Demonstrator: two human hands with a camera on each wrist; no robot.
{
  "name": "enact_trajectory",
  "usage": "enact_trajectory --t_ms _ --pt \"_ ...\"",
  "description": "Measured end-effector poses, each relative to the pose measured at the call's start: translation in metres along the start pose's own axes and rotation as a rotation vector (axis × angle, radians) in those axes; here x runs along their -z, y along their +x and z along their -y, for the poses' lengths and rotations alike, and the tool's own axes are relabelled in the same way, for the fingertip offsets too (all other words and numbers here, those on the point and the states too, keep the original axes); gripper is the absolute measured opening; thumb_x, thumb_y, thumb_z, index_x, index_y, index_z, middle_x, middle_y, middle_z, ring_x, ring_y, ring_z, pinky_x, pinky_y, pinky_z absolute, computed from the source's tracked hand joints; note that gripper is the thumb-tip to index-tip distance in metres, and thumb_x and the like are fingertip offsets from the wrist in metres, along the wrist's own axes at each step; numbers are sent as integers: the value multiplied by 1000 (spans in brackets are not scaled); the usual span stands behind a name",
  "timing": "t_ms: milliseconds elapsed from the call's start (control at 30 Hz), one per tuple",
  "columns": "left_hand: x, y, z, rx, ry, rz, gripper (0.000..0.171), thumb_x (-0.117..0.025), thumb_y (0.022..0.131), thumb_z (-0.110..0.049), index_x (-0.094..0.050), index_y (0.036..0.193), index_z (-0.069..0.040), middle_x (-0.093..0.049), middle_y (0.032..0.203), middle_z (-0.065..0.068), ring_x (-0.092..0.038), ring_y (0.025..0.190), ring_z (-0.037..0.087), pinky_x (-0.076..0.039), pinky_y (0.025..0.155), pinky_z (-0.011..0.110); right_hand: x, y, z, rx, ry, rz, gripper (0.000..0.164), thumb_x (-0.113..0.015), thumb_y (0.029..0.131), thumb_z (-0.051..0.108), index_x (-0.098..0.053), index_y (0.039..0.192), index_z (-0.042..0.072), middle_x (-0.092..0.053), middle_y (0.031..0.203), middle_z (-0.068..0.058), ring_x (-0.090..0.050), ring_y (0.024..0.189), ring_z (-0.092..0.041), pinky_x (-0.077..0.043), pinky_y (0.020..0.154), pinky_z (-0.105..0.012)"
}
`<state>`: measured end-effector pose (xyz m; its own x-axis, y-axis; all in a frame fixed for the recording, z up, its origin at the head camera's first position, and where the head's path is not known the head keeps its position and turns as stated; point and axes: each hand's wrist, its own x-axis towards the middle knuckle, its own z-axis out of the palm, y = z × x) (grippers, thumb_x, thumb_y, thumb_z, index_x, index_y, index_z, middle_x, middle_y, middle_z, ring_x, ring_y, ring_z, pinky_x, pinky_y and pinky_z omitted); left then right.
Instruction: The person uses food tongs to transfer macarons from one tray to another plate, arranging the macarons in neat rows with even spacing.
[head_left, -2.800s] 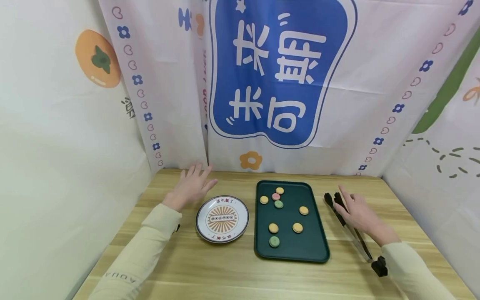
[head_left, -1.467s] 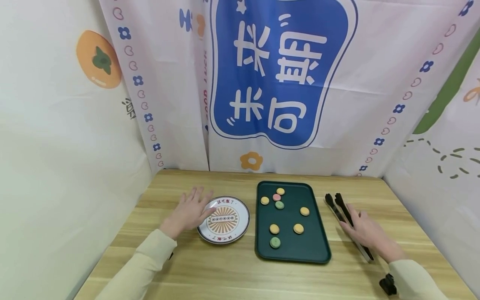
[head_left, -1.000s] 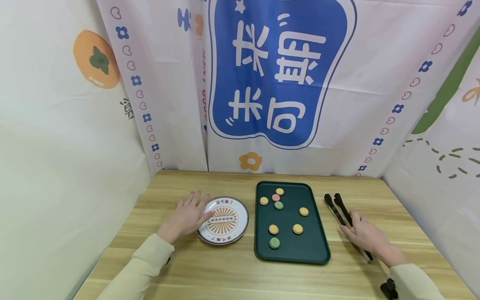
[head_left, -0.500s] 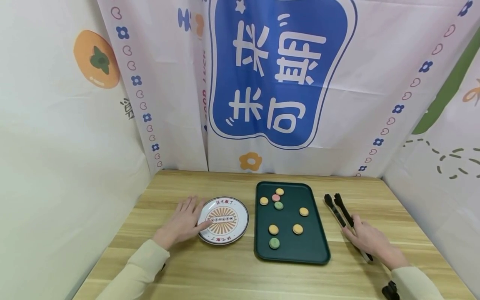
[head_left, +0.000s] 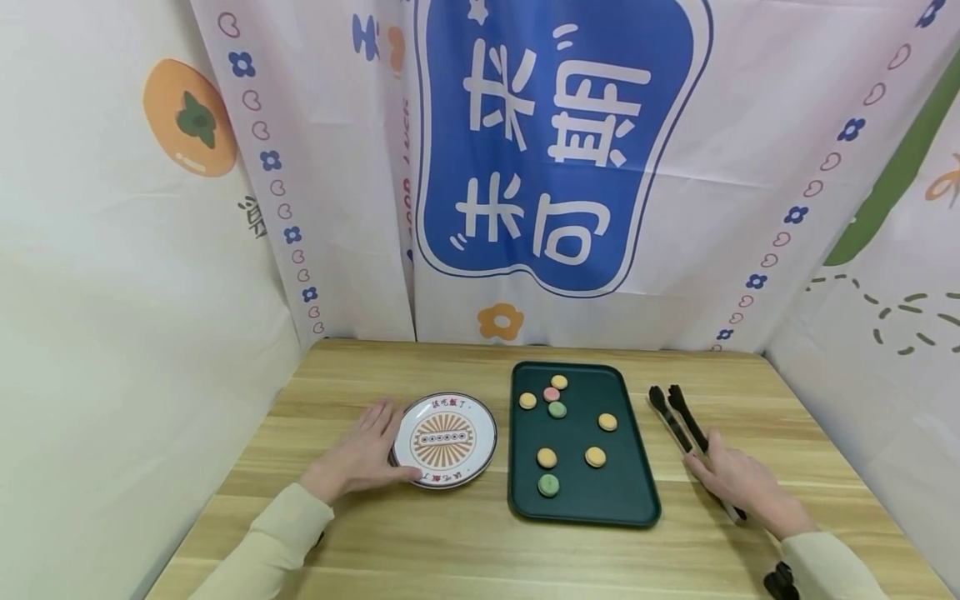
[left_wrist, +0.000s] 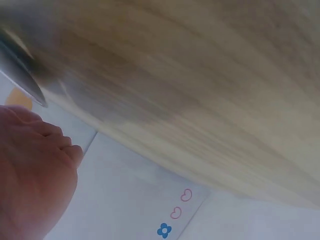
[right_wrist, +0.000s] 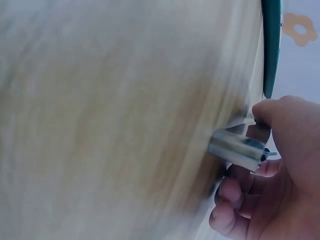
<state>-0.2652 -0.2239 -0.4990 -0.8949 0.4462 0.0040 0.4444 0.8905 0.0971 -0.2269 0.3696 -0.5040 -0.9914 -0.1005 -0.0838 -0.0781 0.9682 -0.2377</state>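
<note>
On the table (head_left: 405,546), to the left of the green tray (head_left: 626,492) and just apart from it, lies a round plate (head_left: 444,440). The left hand (head_left: 362,457) is at the plate's rim on the side away from the tray, its fingers close together and fairly straight, the thumb spread out to the rim; whether it bears any weight I cannot tell. The plate looks hard, smooth and perhaps breakable, likely light enough for one hand, best taken by the rim with the thumb on top. To the right of the tray, the right hand (head_left: 742,479) grips the tongs (head_left: 673,423) between thumb and curled fingers, the two arms standing apart. The tongs, metal with dark ends, should be light and springy, best held partway along both arms, where a small squeeze closes them. On the tray sit eight macarons (head_left: 596,457), yellow, green and pink; they are probably light and brittle-shelled, so they would want a gentle hold round the sides.
</note>
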Motion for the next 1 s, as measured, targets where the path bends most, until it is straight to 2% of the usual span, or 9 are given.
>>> enact_trajectory --t_ms 200,267,367,533,600,767,867,1000 --pt "-1 2 0 -22 -5 22 120 -48 79 -84 -23 152 8 -18 160 29 -16 151 41 -21 123 52 0 0 -4 -9 -6 -16 85 -47 99 52 -27 137 -22 -60 106 -43 -66 83 -49 -56 65 -57" --pt "-2 3 1 -25 -4 19 118 -48 80 -83 -24 151 9 -18 160 29 -17 151 41 -21 123 52 0 0 -5 -5 -13 -27 83 -48 100 50 -29 137 -21 -59 110 -44 -66 86 -50 -55 67 -58" --pt "-5 4 3 -28 12 19 116 -46 82 -81 -24 151 10 -19 160 30 -17 151 41 -21 123 51 -1 -1 -7 0 -10 -48 77 -49 100 47 -32 135 -19 -60 108 -42 -66 84 -48 -56 65 -56" --pt "-8 6 4 -42 41 9 115 -44 83 -81 -26 150 11 -20 159 30 -18 150 41 -21 123 51 -2 -1 -10 -5 -1 -63 68 -49 100 43 -36 130 -16 -64 98 -36 -67 79 -42 -55 60 -51" --pt "-8 6 4 -43 45 3 115 -43 84 -81 -26 150 11 -20 159 30 -19 150 41 -21 123 51 -2 -2 -12 -12 5 -64 64 -49 100 42 -38 128 -15 -65 91 -30 -66 74 -35 -53 55 -46" --pt "-10 8 4 -38 72 7 112 -39 86 -80 -25 150 10 -19 159 30 -17 151 40 -20 124 50 -2 -5 -10 -11 42 -94 50 -47 102 37 -41 116 -10 -58 73 -11 -53 60 -19 -41 47 -32" --pt "-10 8 3 -34 92 9 109 -37 88 -79 -25 150 10 -20 159 29 -18 150 40 -20 124 50 -1 -6 -9 22 61 -137 42 -47 103 31 -42 110 -9 -52 66 -6 -47 55 -17 -38 46 -30" --pt "-10 7 0 -43 121 9 105 -34 90 -77 -26 151 9 -21 160 28 -19 150 41 -19 124 51 -2 -7 -9 54 57 -170 39 -49 103 28 -45 107 -11 -52 66 -5 -47 56 -16 -40 47 -31"
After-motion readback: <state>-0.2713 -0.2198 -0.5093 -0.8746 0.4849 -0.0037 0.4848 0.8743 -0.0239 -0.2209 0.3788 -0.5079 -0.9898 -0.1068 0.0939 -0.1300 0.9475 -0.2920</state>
